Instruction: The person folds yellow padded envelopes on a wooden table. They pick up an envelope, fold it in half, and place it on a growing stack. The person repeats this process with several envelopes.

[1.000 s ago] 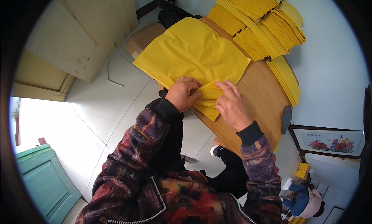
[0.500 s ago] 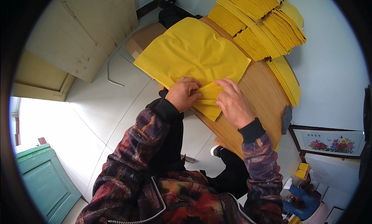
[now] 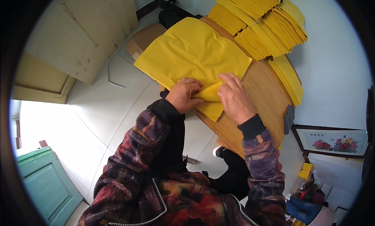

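Observation:
A large sheet of yellow paper (image 3: pixel 191 50) lies over the wooden table (image 3: pixel 259 95), rumpled in the middle, its near end hanging slightly past the table's edge. My left hand (image 3: pixel 184 94) is closed on a fold near the sheet's left side, thumb pointing to the right. Close by on the right, my right hand (image 3: pixel 235 98) pinches the same fold and lifts it a little, so a raised crease runs between both hands. Below that crease a pointed flap of the sheet hangs down. Fingertips are partly hidden behind the paper.
Tall stacks of folded yellow paper (image 3: pixel 269 26) stand at the table's far right, with a thinner pile (image 3: pixel 287 78) beside them. A grey cloth (image 3: pixel 288 119) lies at the right edge. A cardboard box (image 3: pixel 145 40) sits behind the table's left. Another person (image 3: pixel 304 208) is at lower right.
My right hand has shifted slightly up, raising the fold so its crease stands out more sharply. My left hand has stayed nearly in place. The other person at lower right has moved a little.

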`<action>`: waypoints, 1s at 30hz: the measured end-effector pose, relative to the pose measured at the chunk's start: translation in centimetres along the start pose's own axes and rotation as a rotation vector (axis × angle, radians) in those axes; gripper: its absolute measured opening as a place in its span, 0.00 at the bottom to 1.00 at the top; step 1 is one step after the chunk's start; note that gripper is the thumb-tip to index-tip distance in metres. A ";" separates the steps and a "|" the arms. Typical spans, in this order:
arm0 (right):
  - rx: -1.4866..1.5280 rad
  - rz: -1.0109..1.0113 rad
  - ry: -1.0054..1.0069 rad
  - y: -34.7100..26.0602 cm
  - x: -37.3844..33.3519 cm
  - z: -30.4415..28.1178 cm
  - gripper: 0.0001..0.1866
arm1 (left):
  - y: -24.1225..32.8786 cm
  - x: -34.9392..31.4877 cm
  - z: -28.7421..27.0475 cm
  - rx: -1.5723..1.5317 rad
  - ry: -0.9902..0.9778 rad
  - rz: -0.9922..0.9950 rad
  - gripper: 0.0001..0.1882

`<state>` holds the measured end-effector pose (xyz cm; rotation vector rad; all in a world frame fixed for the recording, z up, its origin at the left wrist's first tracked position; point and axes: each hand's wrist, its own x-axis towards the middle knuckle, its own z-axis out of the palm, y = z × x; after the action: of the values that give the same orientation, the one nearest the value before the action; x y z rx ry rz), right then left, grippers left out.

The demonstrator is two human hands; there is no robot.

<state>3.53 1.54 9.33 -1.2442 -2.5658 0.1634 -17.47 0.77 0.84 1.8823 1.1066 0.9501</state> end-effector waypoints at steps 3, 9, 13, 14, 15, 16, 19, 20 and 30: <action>-0.019 0.026 0.204 -0.5 -1.0 0.1 0.06 | 0.2 0.1 0.5 0.008 0.053 -0.006 0.13; 0.051 0.110 -0.036 -3.1 -6.1 1.4 0.16 | 0.4 0.2 0.4 -0.043 0.044 -0.106 0.13; -0.004 0.129 -0.044 -3.2 -6.9 2.9 0.19 | 0.6 0.2 0.4 -0.023 0.051 -0.108 0.13; -0.021 0.116 -0.045 -3.1 -6.9 3.0 0.17 | 0.6 0.3 0.4 -0.014 0.050 -0.102 0.13; -0.038 0.101 -0.046 -2.9 -6.8 3.1 0.16 | 0.6 0.3 0.3 -0.017 0.050 -0.101 0.14; -0.055 0.088 -0.047 -2.8 -6.7 3.1 0.14 | 0.6 0.3 0.3 -0.020 0.051 -0.099 0.14; -0.026 0.076 -0.075 -2.5 -6.5 2.8 0.11 | 0.6 0.2 0.3 -0.022 0.049 -0.100 0.14; 0.000 0.087 -0.073 -2.4 -6.4 2.7 0.09 | 0.6 0.2 0.3 -0.022 0.047 -0.101 0.14; 0.463 0.384 -0.279 -0.8 -4.9 2.3 0.04 | 0.4 0.3 0.3 -0.029 0.039 -0.083 0.13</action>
<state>5.11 -2.71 6.28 -1.5826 -2.2641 1.0098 -16.99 0.84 1.15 1.7876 1.1784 0.9544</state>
